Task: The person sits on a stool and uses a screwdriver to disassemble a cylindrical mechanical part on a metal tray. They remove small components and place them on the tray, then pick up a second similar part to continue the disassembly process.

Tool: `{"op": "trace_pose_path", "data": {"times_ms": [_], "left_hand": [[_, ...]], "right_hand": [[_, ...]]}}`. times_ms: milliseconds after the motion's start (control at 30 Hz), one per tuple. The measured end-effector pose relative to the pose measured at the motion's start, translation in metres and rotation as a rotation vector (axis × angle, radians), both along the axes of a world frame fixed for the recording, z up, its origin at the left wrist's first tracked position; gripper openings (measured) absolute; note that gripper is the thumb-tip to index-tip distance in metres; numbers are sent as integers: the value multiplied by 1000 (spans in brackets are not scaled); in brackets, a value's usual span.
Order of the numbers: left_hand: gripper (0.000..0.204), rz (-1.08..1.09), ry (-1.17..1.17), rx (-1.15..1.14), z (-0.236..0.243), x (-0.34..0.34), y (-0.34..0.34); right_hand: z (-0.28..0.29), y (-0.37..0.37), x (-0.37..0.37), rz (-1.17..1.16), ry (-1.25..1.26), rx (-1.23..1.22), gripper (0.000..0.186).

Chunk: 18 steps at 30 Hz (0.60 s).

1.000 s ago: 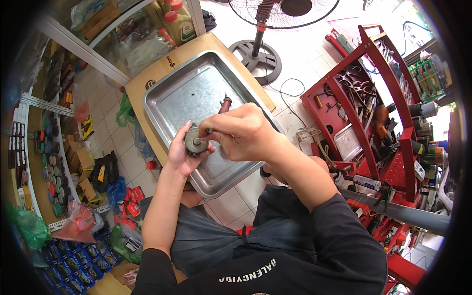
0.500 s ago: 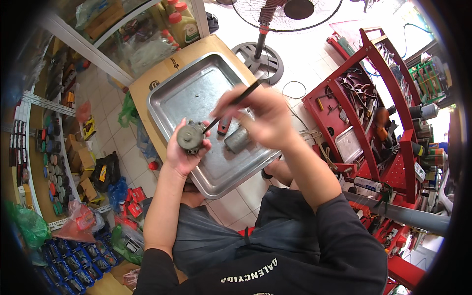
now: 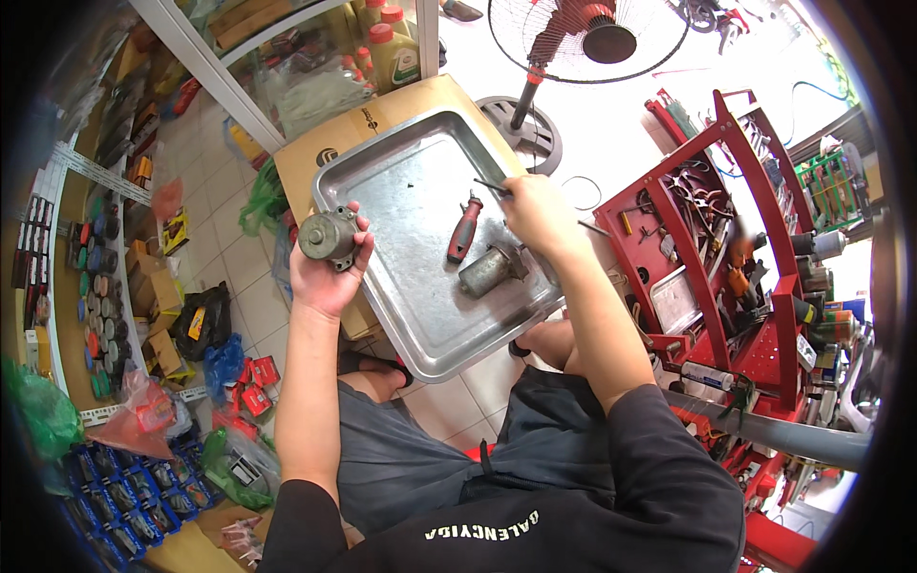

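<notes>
My left hand (image 3: 318, 285) is closed around a round, grey metal housing (image 3: 327, 236), its domed end up. It is over the near left rim of a metal tray (image 3: 406, 329). At the tray's right side my right hand (image 3: 537, 218) grips a thin dark rod (image 3: 492, 186); its tip sticks out left of the fingers, and its exact kind is unclear. Between the hands, a red-and-black handled tool (image 3: 464, 235) lies in the tray. Close to it rests a worn metal cylinder with a flanged end (image 3: 489, 271), resembling a small motor.
A cardboard box (image 3: 296, 158) supports the tray. Beyond stands a floor fan (image 3: 535, 95). On the right is a red tool cart (image 3: 712, 191) full of pliers and other tools. Shelves with small goods (image 3: 105, 277) and plastic bags (image 3: 153, 406) line the left.
The rod has come away from the metal housing, my right hand moving right with it. My left hand has shifted left with the housing. The view has shifted slightly.
</notes>
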State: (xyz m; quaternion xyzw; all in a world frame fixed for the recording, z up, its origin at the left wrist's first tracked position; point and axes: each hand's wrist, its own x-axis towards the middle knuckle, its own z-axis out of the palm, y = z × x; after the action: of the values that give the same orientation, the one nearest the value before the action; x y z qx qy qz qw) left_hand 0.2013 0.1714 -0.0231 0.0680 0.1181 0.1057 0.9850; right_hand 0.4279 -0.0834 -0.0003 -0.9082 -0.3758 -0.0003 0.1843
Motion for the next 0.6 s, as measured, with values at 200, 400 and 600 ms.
{"op": "trace_pose_path", "data": {"times_ms": [200,400,600], "left_hand": [[55,-33,-55,-99,-1,1,-1],[54,-81,-57,-93,-1,7,-9],[51,-101,-20,6,-1,7,-14]], "right_hand": [[8,-6,15,46,135,-151,26],[-9,17,1,191,45,40,24],[-19,27,2,289,25,-86,27]]}}
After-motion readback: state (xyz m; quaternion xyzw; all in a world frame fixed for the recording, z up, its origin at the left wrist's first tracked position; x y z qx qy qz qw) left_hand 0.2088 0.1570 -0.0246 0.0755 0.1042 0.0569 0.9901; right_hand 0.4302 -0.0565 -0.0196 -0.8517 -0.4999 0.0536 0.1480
